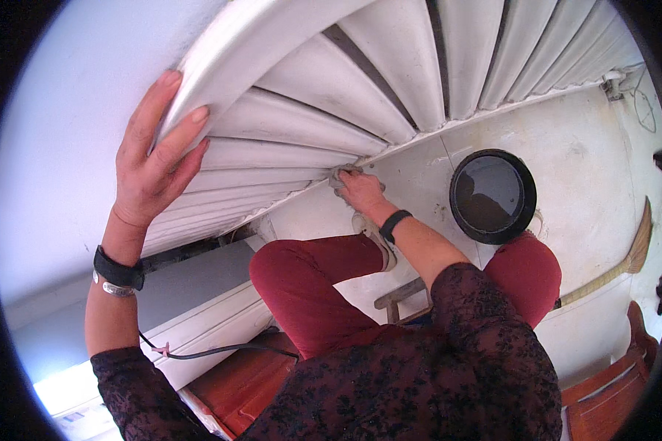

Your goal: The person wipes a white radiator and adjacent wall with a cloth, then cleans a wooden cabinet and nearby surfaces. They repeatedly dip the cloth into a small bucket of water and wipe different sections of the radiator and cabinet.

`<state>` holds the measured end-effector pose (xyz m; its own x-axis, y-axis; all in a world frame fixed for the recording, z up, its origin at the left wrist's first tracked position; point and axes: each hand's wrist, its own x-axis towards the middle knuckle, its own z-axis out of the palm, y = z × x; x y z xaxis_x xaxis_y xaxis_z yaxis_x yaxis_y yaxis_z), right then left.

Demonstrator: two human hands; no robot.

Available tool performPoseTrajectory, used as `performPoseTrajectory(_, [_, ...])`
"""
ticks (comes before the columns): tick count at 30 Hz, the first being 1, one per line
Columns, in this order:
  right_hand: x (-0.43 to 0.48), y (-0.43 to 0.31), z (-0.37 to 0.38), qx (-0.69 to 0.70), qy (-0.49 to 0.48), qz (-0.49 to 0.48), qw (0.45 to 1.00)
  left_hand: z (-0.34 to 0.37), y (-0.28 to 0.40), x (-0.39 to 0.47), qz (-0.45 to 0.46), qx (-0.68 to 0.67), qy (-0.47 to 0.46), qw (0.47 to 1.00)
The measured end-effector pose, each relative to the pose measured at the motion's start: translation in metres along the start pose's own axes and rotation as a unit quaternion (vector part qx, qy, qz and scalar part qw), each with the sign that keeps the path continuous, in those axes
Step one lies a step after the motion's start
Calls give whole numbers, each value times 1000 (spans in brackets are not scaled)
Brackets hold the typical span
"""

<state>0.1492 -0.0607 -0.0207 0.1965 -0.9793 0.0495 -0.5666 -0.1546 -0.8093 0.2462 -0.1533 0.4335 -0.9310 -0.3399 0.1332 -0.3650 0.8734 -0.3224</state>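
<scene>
A white ribbed radiator (331,91) curves across the upper part of the view. My left hand (157,146) rests on the end of its thick top rail, thumb and fingers spread around the edge. Down at the radiator's bottom edge, near the floor, my right hand (361,190) grips a crumpled grey cloth (339,179) and presses it against the lower ends of the ribs. A black bucket (492,237) of dark water stands on the floor to the right of my right hand, beside my knee.
A straw broom (598,284) lies on the light tiled floor at the right. Behind it is a reddish wooden chair (607,386). A black cable (226,348) crosses at lower left, by a red wooden surface (248,380). Pipe fittings (615,82) show at upper right.
</scene>
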Motion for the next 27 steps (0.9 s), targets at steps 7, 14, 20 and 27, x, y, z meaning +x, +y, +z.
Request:
performPoseTrajectory(7, [5,47,-20,-128,-31,5,991,1,-2,-1,3,3,8,1000])
performPoseTrajectory(14, [-19,71,-60,-150,-14,98,984,1,-1,2,5,-13,16,1000])
performPoseTrajectory(20, [-38,51,-57,-67,71,152,983,-1,-4,1,19,6,11,1000])
performPoseTrajectory(27, [-4,-7,7,-24,8,-5,1000,0,-6,-3,13,8,8,1000])
